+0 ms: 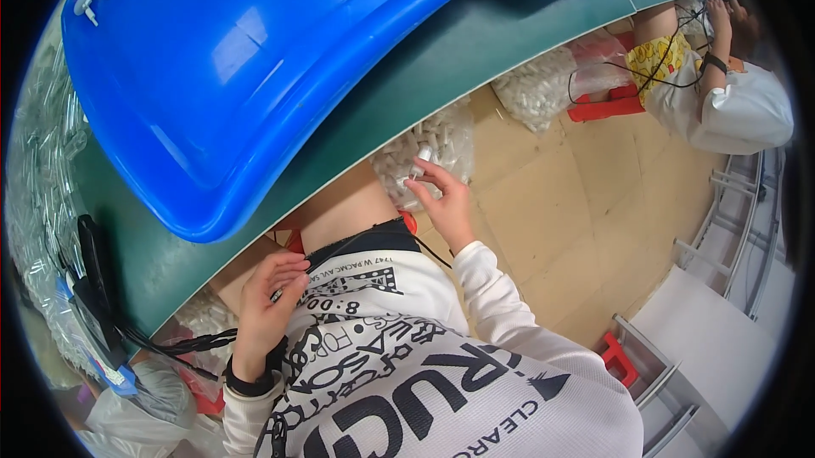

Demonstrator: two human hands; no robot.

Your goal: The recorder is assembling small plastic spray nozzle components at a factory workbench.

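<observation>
Where the right hand (450,207) pinches it, a white piece (424,154) is hidden (partly)

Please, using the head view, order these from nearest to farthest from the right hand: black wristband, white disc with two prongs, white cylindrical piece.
1. White cylindrical piece: at the tips of the right hand.
2. Black wristband: to the left, just below the left hand.
3. White disc with two prongs: far left, on the large blue tray.
</observation>
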